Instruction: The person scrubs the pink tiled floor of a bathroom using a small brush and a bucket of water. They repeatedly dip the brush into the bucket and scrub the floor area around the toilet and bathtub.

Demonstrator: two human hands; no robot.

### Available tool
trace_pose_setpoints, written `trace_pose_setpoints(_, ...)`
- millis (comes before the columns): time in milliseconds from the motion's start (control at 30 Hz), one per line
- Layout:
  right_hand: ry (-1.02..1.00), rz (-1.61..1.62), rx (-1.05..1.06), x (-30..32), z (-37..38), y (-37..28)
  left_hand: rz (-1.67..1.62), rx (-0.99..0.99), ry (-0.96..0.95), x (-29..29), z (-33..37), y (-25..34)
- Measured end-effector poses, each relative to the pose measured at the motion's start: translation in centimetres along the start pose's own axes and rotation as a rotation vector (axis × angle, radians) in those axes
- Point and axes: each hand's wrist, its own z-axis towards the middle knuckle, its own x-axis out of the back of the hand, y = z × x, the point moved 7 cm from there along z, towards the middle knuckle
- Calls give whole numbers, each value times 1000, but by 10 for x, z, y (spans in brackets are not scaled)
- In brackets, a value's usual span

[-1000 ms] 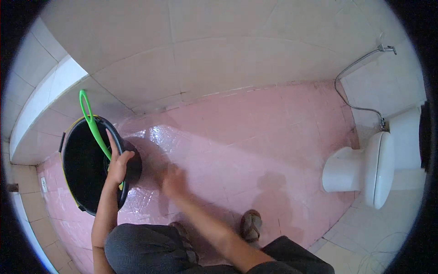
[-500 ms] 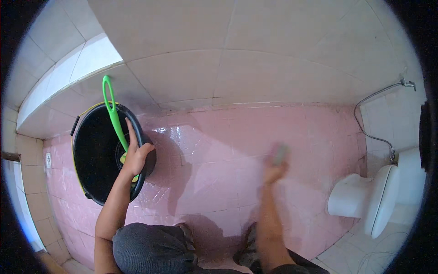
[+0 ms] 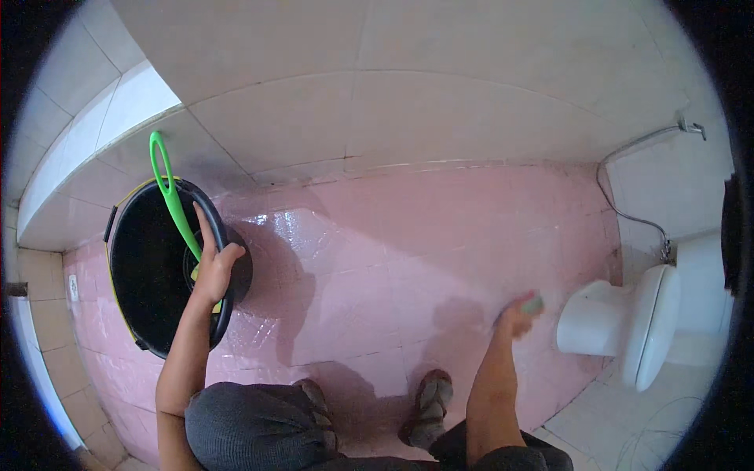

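A large black bucket [image 3: 145,298] stands at the left, its mouth facing up toward me. My left hand [image 3: 214,271] grips the right side of its rim, thumb on the outside and one finger stretched along the edge. A bright green long-handled brush [image 3: 174,206] leans inside, its looped end sticking out over the far rim; its head is partly hidden, with some yellow-green showing beside my wrist. Off to the right, my right hand [image 3: 516,316] is closed around a small green object [image 3: 533,303], blurred, whose kind I cannot make out. That hand is low over the pink floor.
Wet, shiny patches mark the pink tiled floor [image 3: 353,290]. A white toilet [image 3: 597,318] stands at the right, below a metal spray hose [image 3: 620,206] on the wall. Along the far side runs a tiled wall [image 3: 440,118], with a ledge [image 3: 118,125] at upper left. My feet are near the bottom.
My right hand has swung right and nearer, toward the toilet, with the green object still in it. My left hand keeps its grip on the bucket; the view has shifted slightly.
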Motion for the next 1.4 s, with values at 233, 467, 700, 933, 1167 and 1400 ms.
trace_pose_setpoints(233,-494,244,621,-13,-276,-18,-40,-11,27,-7,6,3)
trace_pose_setpoints(467,-824,332,1195,78,-377,-64,-77,32,-33,-7,4,11)
trace_pose_setpoints(700,-148,66,216,26,-61,19,-63,0,-25,-3,16,-9)
trace_pose_setpoints(933,-898,142,1331,34,-418,-25,-105,37,-48,-10,11,6)
trace_pose_setpoints(1167,-563,199,994,16,-292,-1,-57,79,-36,-5,6,1)
trace_pose_setpoints(1400,-200,95,93,33,-82,2,-57,77,-54,-14,10,11)
